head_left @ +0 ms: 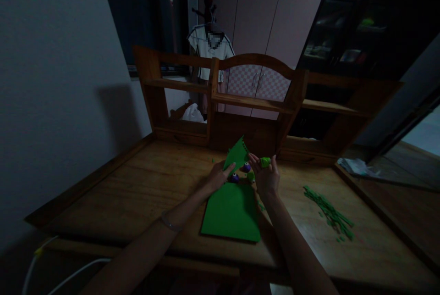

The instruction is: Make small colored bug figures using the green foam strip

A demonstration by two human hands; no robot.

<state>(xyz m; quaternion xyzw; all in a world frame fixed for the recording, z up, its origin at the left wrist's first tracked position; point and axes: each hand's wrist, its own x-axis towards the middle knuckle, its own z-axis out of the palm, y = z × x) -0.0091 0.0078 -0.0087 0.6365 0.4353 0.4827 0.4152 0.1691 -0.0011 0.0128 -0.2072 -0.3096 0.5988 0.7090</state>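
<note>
My left hand (219,177) pinches the lower edge of a green paper sheet (236,155), which is tilted up above the table. Dark notches or holes run along the sheet's upper right edge. In my right hand (268,182) is a small bright green craft punch (264,162), held by the fingers close to the sheet's right side. Below both hands lies a larger green sheet or stack (231,212). Two purple punches, one nearer (234,178) and one farther (246,166), and another green punch (251,177) rest on the table between my hands.
Green paper strips (328,212) lie in a heap on the right of the wooden table (137,194). A wooden shelf unit (254,101) stands along the far edge. A wall (68,79) borders the left. White cables (79,267) hang at the near left.
</note>
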